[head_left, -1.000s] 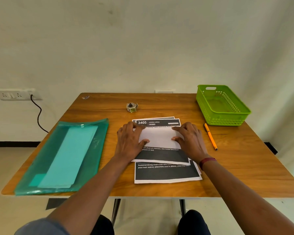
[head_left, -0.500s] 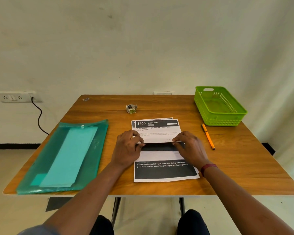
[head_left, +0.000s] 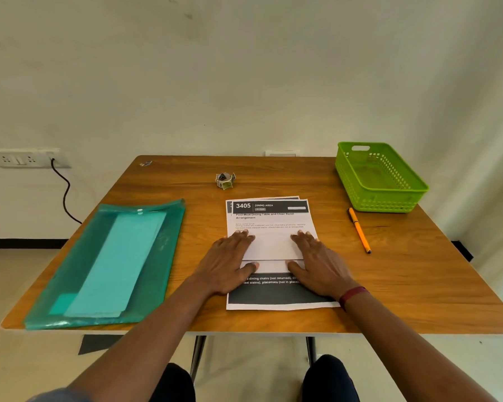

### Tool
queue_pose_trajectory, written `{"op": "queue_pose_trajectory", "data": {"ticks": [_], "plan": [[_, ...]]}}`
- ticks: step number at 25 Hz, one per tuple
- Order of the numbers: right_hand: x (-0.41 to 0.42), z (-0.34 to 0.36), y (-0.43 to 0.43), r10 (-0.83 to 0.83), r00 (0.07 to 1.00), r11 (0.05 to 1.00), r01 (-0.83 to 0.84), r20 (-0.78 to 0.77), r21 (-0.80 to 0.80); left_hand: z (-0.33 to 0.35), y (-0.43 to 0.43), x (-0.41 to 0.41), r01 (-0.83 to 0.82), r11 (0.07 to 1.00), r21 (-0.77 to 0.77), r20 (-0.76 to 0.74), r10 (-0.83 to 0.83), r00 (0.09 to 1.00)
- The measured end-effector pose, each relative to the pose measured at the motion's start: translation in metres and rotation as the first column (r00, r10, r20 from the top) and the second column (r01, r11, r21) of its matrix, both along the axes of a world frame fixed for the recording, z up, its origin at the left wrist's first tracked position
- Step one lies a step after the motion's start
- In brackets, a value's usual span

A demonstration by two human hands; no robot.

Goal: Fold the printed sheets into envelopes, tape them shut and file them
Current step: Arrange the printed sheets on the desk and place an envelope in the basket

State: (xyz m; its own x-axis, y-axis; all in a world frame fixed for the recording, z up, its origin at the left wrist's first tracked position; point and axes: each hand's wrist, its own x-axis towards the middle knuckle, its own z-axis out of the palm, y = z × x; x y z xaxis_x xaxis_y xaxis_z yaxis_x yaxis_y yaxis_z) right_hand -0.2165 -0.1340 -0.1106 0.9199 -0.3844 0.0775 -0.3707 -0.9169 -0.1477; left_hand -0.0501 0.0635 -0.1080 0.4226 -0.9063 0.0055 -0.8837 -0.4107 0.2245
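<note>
A small stack of printed sheets headed "3405 DINING AREA" lies in the middle of the wooden table. The top sheet's near part is folded up, and its white back shows between my hands. My left hand lies flat on the fold's left side, fingers spread. Flat on the right side rests my right hand, a red band at its wrist. Below the hands a lower sheet's dark printed band sticks out. A small roll of tape sits behind the sheets.
A green translucent file folder with pale sheets inside lies at the left. A green plastic basket stands at the back right, an orange pen near it. A wall socket with a black cable is at the far left.
The fold has been brought back toward me, uncovering the sheet's printed heading. Both hands slid nearer and went from pinching the fold's edge to pressing flat on it.
</note>
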Motion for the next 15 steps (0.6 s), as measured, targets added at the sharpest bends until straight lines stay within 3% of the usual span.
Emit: {"op": "queue_pose_trajectory", "data": {"ticks": [3,7,15], "plan": [[0.007,0.003,0.009,0.046,0.996,0.997,-0.050,-0.075,-0.051,-0.002,-0.008,-0.008,-0.006,0.991,0.135,0.128,-0.011,0.992],[0.020,0.007,0.024,0.101,0.988,0.993,-0.107,-0.113,-0.043,0.003,-0.023,-0.016,-0.010,0.995,0.095,0.248,-0.014,0.969],[0.029,-0.001,0.030,0.131,0.980,0.991,-0.135,-0.152,-0.018,-0.007,-0.030,-0.017,-0.014,0.997,0.076,0.129,0.004,0.992]]}}
